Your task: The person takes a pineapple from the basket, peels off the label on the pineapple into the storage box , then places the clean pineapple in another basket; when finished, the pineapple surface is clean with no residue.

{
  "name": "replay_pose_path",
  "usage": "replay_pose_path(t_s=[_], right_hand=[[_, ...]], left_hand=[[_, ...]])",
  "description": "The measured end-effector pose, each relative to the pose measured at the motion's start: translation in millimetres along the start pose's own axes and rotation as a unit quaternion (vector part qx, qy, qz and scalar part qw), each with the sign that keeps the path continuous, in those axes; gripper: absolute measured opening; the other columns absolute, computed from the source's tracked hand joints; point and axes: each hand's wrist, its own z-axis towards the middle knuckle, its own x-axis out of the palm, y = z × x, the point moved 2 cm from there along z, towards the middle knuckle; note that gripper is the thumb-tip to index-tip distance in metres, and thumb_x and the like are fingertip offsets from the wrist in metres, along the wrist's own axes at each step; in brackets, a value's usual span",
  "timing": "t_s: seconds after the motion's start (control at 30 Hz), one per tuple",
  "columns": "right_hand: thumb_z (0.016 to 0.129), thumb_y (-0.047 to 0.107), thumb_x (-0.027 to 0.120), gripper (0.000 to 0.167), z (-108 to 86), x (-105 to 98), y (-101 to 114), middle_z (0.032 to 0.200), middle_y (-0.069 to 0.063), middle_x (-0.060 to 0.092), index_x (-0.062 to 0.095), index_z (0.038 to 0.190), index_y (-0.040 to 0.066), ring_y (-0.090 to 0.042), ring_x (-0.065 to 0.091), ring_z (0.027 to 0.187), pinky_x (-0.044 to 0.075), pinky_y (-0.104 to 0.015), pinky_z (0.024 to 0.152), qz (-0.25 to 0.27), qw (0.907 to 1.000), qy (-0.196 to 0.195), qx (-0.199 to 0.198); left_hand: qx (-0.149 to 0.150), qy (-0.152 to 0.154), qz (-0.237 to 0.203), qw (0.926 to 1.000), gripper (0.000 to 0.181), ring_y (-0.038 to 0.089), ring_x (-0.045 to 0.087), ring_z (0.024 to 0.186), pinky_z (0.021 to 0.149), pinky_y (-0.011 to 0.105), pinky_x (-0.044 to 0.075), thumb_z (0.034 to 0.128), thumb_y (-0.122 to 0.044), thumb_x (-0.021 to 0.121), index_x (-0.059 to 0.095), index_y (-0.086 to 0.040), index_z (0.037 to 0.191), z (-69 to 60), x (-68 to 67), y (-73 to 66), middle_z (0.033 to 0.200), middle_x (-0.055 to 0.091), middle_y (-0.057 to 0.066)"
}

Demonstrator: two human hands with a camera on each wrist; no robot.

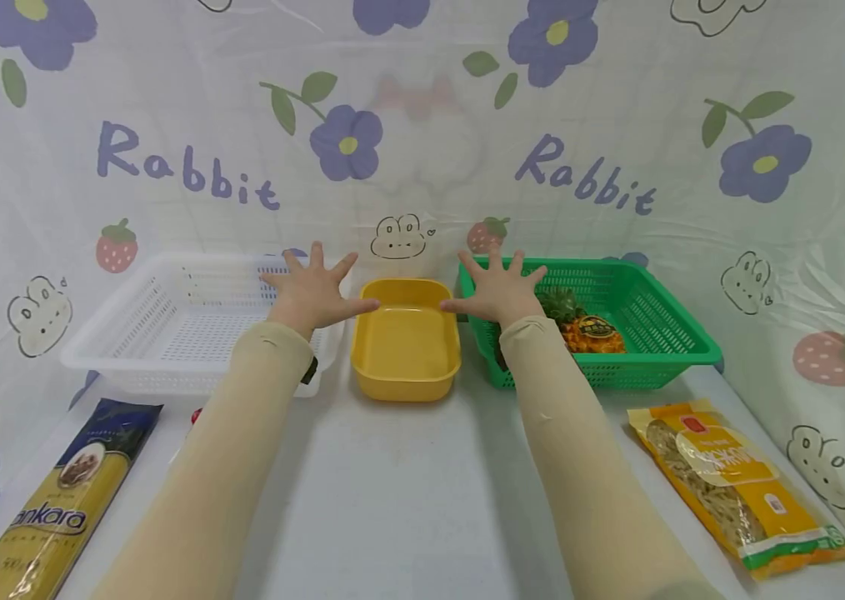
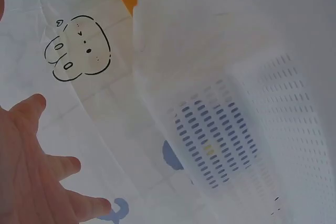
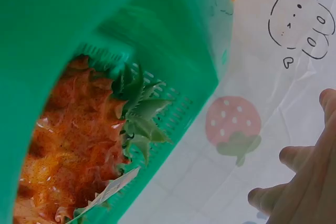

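My left hand [image 1: 313,293] is held out with its fingers spread, in front of the right part of a white slotted basket [image 1: 190,333]. Likewise spread, my right hand [image 1: 503,293] is at the left end of a green slotted basket [image 1: 673,333]. Both hands hold nothing. Inside the green basket lies a pineapple [image 1: 597,335] with a dark label and green leaves; the right wrist view shows its spiky orange skin [image 3: 79,140]. Between the hands stands a yellow tub [image 1: 407,346] with nothing in it. The left wrist view shows the white basket's slotted wall [image 2: 215,135].
A long pack of spaghetti [image 1: 55,517] lies at the front left. On the right is a yellow-orange bag [image 1: 737,483] of brownish strips. A small red thing [image 1: 196,415] peeks out beside my left forearm, mostly hidden. Behind the baskets hangs a printed curtain [image 1: 422,150].
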Motion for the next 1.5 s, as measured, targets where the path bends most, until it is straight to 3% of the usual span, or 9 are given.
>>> replay_pose_path(t_s=[0.3,0.57,0.73,0.9,1.07,1.27,1.5], right_hand=[[0.076,0.071,0.051,0.093,-3.6,-2,7,0.156,-0.013,-0.004,0.003,0.148,0.037,-0.051,-0.004,0.136,0.003,-0.075,0.098,0.043,0.9988,0.002,-0.023],[0.078,0.067,0.054,0.092,-2.9,4,9,0.156,-0.006,-0.007,0.001,0.148,0.037,-0.046,0.002,0.139,0.012,-0.070,0.101,0.106,0.9936,0.001,-0.041],[0.078,0.065,0.056,0.095,-7.6,5,8,0.156,-0.006,-0.004,0.000,0.148,0.035,-0.042,0.007,0.140,0.021,-0.066,0.102,0.170,0.9837,-0.006,-0.057],[0.081,0.057,0.060,0.093,-15.6,4,6,0.157,-0.004,0.002,0.001,0.149,0.033,-0.032,0.010,0.142,0.021,-0.059,0.107,0.264,0.9616,-0.026,-0.071],[0.079,0.056,0.062,0.093,-26.2,3,3,0.156,0.000,0.004,0.001,0.147,0.037,-0.026,0.010,0.143,0.021,-0.055,0.109,0.346,0.9345,-0.049,-0.068],[0.082,0.051,0.063,0.088,-39.6,3,-3,0.156,0.003,0.006,0.002,0.145,0.044,-0.030,0.015,0.141,0.025,-0.057,0.106,0.428,0.8997,-0.068,-0.054],[0.082,0.045,0.065,0.086,-49.3,3,-9,0.155,-0.004,0.012,0.008,0.145,0.042,-0.038,0.025,0.135,0.032,-0.056,0.102,0.480,0.8695,-0.089,-0.074]], left_hand=[[-0.005,-0.006,-0.038,0.9992,0.094,0.062,0.003,0.130,0.087,0.081,0.012,0.0739,-0.081,0.039,0.006,-0.034,0.149,0.6,2.5,6.6,0.153,-0.001,0.024],[-0.001,-0.006,-0.097,0.9953,0.093,0.060,0.004,0.131,0.089,0.079,0.014,0.0745,-0.079,0.040,0.004,-0.035,0.148,-0.2,6.8,6.9,0.153,-0.001,0.023],[0.005,-0.022,-0.176,0.9841,0.094,0.056,0.009,0.133,0.096,0.072,0.020,0.0742,-0.078,0.043,0.003,-0.035,0.148,-5.3,6.2,4.4,0.154,-0.001,0.021],[0.018,-0.049,-0.248,0.9673,0.094,0.048,0.021,0.134,0.100,0.065,0.025,0.0757,-0.075,0.046,0.005,-0.033,0.149,-8.8,4.7,2.4,0.154,0.007,0.019],[0.025,-0.073,-0.321,0.9440,0.089,0.036,0.020,0.139,0.106,0.060,0.022,0.0806,-0.065,0.052,0.008,-0.029,0.149,-14.3,2.9,3.4,0.155,0.012,0.012],[0.016,-0.121,-0.402,0.9076,0.082,0.032,0.019,0.140,0.108,0.055,0.021,0.0852,-0.055,0.054,0.013,-0.024,0.149,-23.3,4.0,14.9,0.154,0.016,0.009],[0.009,-0.174,-0.513,0.8408,0.075,0.042,0.031,0.131,0.102,0.055,0.033,0.0887,-0.043,0.055,0.014,-0.025,0.148,-39.7,5.5,30.2,0.151,0.020,0.016]])
